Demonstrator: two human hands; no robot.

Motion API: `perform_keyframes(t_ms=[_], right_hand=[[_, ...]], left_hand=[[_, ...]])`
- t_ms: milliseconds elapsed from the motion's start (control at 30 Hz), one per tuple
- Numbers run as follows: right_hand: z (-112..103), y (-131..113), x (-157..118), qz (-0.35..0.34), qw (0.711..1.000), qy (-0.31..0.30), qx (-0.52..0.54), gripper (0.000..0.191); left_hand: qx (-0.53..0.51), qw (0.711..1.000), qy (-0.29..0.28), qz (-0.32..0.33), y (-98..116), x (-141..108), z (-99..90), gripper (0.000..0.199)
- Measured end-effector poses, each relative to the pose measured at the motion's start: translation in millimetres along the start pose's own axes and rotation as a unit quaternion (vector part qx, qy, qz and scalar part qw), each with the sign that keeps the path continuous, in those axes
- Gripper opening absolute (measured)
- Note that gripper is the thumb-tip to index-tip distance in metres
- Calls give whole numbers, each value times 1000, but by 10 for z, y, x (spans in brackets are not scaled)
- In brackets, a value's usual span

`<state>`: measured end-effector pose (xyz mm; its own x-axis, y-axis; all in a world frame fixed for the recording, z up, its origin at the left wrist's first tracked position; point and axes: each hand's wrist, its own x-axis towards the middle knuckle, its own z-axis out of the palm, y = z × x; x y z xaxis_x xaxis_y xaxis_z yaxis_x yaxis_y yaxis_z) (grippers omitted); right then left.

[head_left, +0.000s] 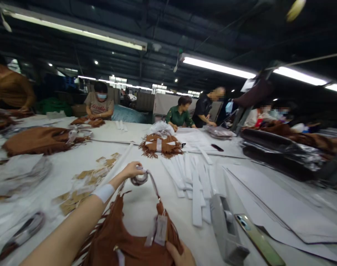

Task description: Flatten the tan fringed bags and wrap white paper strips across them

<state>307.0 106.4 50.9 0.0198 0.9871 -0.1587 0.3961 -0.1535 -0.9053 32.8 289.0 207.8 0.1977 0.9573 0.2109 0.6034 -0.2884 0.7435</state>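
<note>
A brown fringed handbag point(132, 242) lies at the bottom middle of the view, partly cut off by the lower edge. Stretched forward, my left hand point(133, 170) is closed on the bag's strap, just at a wrapped coil point(139, 179) of it. The strap runs from there down to a metal ring on the bag's right side. My right hand point(182, 255) grips the bag's lower right, thumb on the front and fingers mostly hidden. Above that thumb hangs a pale tag point(161, 228) in clear wrap. A zipper pull with white wrapping point(120, 256) shows at the opening.
Right of the bag lie white strips point(196, 195), a grey tape dispenser point(226, 229), a phone point(258, 238) and large white sheets point(304, 210). Brown tags point(85, 181) lie left. Ahead sits a bundled fringed bag point(160, 145). Several people work across the table point(146, 207).
</note>
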Motion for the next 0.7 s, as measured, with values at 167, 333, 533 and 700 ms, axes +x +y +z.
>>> perform_keyframes(t_ms=[167,333,533,700], right_hand=[[75,-60,452,36,998,24,-41,59],[22,-65,769,59,987,86,-121,72],[26,-284,969,-202,924,147,-289,68],[254,-574,1130,-262,854,-13,-449,61]], left_hand=[[31,998,27,-45,-536,404,247,34],[66,995,50,-51,-816,592,362,32],[64,997,-19,41,-773,-223,493,30],[72,989,-96,88,-852,-1191,813,39]])
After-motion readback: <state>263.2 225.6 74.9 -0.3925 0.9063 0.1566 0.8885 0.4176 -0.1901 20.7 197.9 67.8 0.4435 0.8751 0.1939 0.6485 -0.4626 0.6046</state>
